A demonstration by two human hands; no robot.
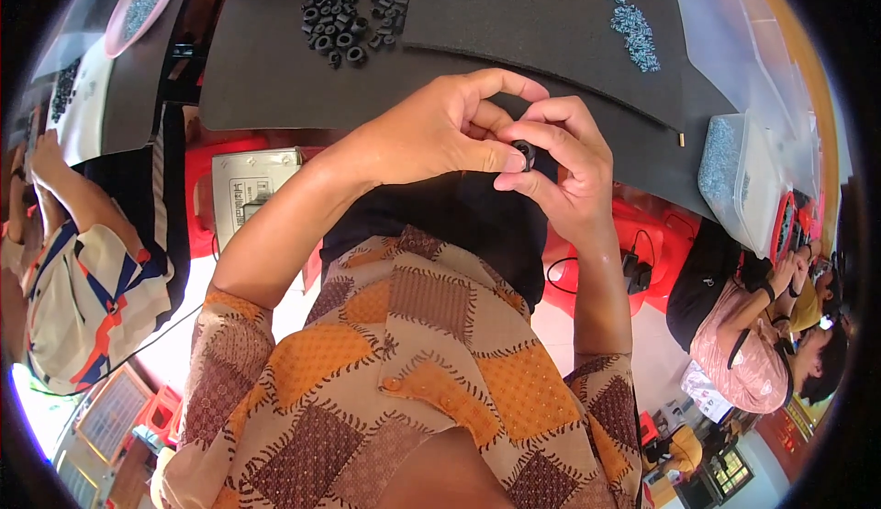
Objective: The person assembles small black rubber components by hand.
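A small black ring-shaped part (524, 153) is pinched between my two hands, just in front of the table's near edge. My left hand (459, 133) closes its thumb and finger on it from the left. From the right, the thumb and fingertips of my right hand (569, 156) grip the same part. My fingers cover much of it, and whether a smaller piece sits in it I cannot tell. Farther off on the dark tabletop lies a heap of similar black ring parts (344, 9). A scatter of small bluish metal pieces (633, 32) rests on a black mat (541, 13).
A clear plastic bin (734, 174) of small bluish pieces stands at the table's right edge. At the far left is a pink basin (142, 9) with similar pieces. A cardboard box (248, 183) and red stools (606, 234) are below the table. Other people work on both sides.
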